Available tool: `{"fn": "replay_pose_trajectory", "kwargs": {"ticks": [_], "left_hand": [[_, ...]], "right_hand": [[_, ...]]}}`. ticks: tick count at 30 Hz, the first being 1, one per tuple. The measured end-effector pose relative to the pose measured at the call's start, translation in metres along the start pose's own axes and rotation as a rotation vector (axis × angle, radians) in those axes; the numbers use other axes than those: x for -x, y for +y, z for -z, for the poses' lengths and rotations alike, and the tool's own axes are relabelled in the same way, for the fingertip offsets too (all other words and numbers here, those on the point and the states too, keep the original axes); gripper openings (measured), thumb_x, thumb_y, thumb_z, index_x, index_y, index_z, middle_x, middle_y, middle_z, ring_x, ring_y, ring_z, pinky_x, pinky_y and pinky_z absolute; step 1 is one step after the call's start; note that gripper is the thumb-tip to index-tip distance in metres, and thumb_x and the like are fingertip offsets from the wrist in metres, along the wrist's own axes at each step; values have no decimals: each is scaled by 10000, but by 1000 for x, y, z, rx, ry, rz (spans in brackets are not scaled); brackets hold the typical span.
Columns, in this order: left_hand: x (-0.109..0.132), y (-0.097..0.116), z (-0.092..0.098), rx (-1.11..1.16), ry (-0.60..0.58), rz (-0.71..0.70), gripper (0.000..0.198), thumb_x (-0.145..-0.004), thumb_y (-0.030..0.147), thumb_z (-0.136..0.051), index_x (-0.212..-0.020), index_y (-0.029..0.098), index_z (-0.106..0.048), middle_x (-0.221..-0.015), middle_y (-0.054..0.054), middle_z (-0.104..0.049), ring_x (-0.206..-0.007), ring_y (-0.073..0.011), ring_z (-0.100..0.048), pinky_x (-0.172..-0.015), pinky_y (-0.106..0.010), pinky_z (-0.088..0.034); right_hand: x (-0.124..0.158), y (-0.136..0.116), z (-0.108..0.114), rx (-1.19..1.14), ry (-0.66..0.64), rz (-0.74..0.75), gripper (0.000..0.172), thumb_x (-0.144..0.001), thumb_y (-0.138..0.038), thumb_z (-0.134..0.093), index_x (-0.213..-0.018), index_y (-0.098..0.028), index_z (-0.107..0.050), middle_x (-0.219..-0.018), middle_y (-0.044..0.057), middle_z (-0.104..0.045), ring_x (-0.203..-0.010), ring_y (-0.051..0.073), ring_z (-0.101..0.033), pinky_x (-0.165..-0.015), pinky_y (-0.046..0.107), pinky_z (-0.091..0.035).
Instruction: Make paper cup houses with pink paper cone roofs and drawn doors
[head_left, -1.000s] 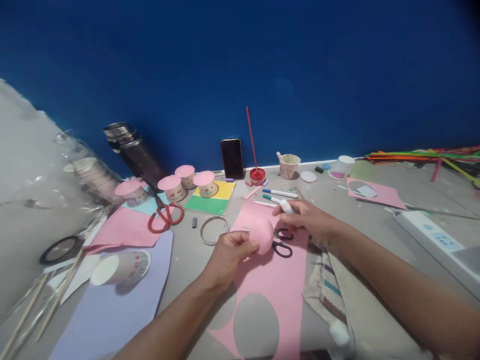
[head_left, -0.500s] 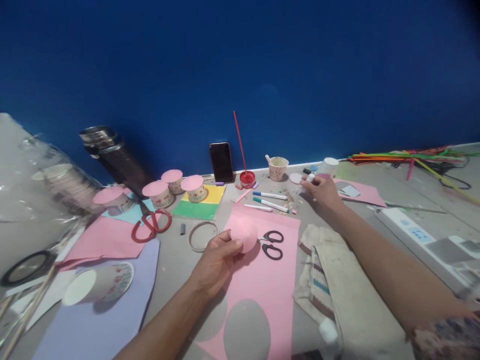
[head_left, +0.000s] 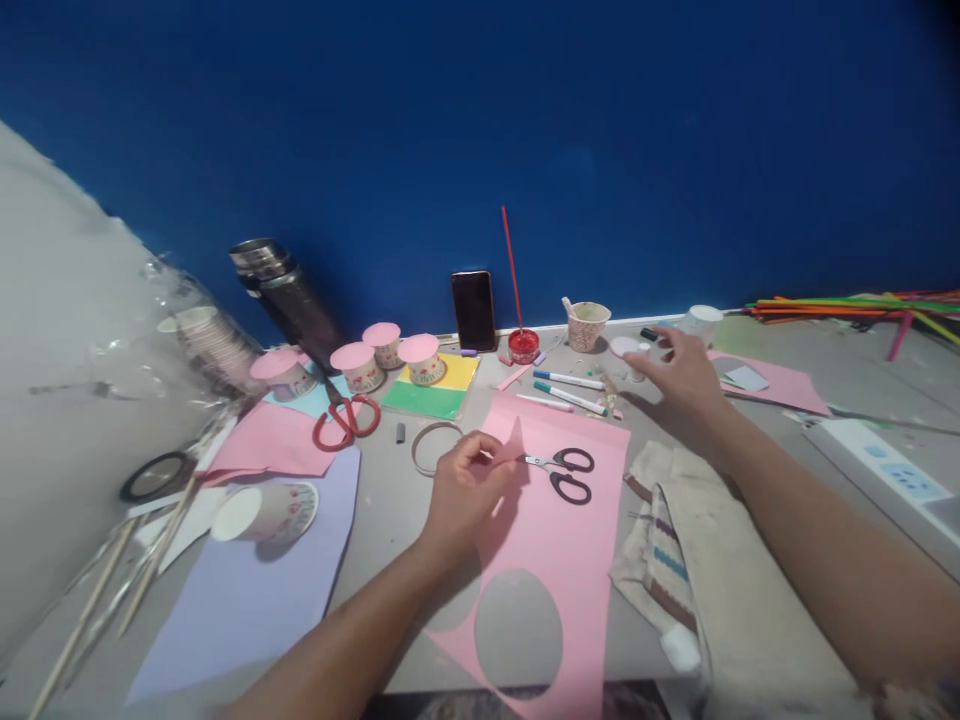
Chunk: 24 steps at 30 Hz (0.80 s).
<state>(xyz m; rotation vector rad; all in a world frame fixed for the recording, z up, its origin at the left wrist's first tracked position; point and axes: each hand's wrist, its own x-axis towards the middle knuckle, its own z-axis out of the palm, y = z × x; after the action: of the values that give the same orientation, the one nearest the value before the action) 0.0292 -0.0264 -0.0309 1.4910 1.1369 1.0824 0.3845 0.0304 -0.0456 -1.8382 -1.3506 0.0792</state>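
My left hand [head_left: 466, 490] is closed on a pink paper circle [head_left: 514, 442], pinched between thumb and fingers and seen nearly edge-on. It hovers over a pink paper sheet [head_left: 600, 590] with round cut-outs. Beside the circle, black-handled scissors [head_left: 571, 474] lie on that sheet. Farther right, my right hand [head_left: 681, 372] reaches over the table with its fingers apart and nothing seen in them. Close to its fingertips are a small white bottle-like thing [head_left: 640, 358], a pale round lid [head_left: 625, 346] and a black cap [head_left: 649, 334].
Paper cups topped with pink circles [head_left: 357, 358] stand at the left, near red-handled scissors [head_left: 346, 422] and a dark flask [head_left: 296, 305]. Another cup [head_left: 262, 512] lies on purple paper [head_left: 247, 610]. A phone [head_left: 473, 310], markers [head_left: 570, 395], a cloth pouch [head_left: 735, 560] and a power strip [head_left: 877, 480] surround the sheet.
My left hand has turned the pink circle from facing me to nearly edge-on. The right hand's fingers have spread away from the small white thing. The view has shifted left.
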Motion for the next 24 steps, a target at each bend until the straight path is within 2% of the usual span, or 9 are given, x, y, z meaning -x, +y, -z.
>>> {"fn": "replay_pose_trajectory", "kwargs": {"ticks": [3, 5, 7, 9, 14, 17, 20, 22, 24], "left_hand": [[0, -4, 1, -256, 85, -371, 143, -757, 96, -619, -741, 236, -642, -882, -44, -706, -922, -246, -633, -903, -398, -470], [-1, -8, 2, -348, 83, -507, 196, -763, 49, -584, -774, 238, -637, -922, -55, -708, -942, -252, -633, -917, -412, -466], [-1, -10, 2, -427, 70, -583, 228, -775, 19, -565, -795, 236, -630, -947, -61, -696, -950, -252, -623, -917, -421, -464], [-1, -12, 2, -492, 73, -639, 252, -783, -7, -553, -814, 231, -632, -993, -70, -681, -989, -256, -608, -926, -430, -464], [0, -16, 2, -588, 121, -742, 284, -797, -39, -550, -859, 217, -656, -1114, -103, -646, -1089, -273, -572, -946, -441, -464], [1, -18, 1, -581, 94, -744, 284, -819, -31, -538, -864, 218, -666, -1146, -107, -636, -1108, -269, -569, -945, -432, -472], [3, -17, -1, -485, 51, -677, 272, -835, 2, -544, -894, 223, -693, -1151, -106, -639, -1121, -268, -577, -985, -441, -471], [4, -12, -2, -316, 43, -528, 286, -853, 53, -581, -1033, 231, -713, -1190, -110, -650, -1153, -271, -587, -1029, -445, -465], [5, -5, -2, -23, 16, -257, 359, -875, 137, -635, -1214, 243, -680, -1291, -116, -657, -1225, -273, -593, -1045, -420, -479]], "right_hand": [[10, -25, 10, -5, 274, 157, 371, -897, -528, -653, -1116, -231, -690, -1069, 143, -655, -924, 303, -596, -905, 503, -503], [23, -46, 13, -87, 267, 248, 238, -935, -448, -586, -957, -234, -688, -929, 109, -660, -775, 250, -571, -794, 442, -509], [38, -68, 14, -156, 148, 319, 193, -923, -398, -606, -828, -245, -674, -847, 86, -676, -709, 221, -559, -701, 388, -486], [53, -87, 13, -247, -69, 383, 184, -888, -377, -640, -762, -248, -680, -759, 67, -685, -653, 207, -549, -644, 363, -459], [79, -115, 9, -388, -541, 175, 258, -881, -430, -647, -740, -221, -701, -685, 24, -685, -614, 178, -581, -584, 305, -419], [86, -119, 3, -370, -758, 108, 326, -885, -496, -652, -735, -210, -701, -644, 9, -668, -591, 164, -563, -568, 288, -394], [92, -121, -3, -340, -844, 104, 344, -855, -481, -679, -646, -217, -609, -580, -4, -628, -564, 154, -537, -555, 278, -367], [95, -122, -6, -311, -815, 102, 361, -857, -427, -657, -590, -230, -514, -532, -17, -576, -542, 148, -509, -546, 276, -350], [97, -123, -8, -265, -747, 119, 365, -868, -382, -625, -572, -237, -466, -516, -25, -532, -537, 146, -475, -540, 279, -322]]}}
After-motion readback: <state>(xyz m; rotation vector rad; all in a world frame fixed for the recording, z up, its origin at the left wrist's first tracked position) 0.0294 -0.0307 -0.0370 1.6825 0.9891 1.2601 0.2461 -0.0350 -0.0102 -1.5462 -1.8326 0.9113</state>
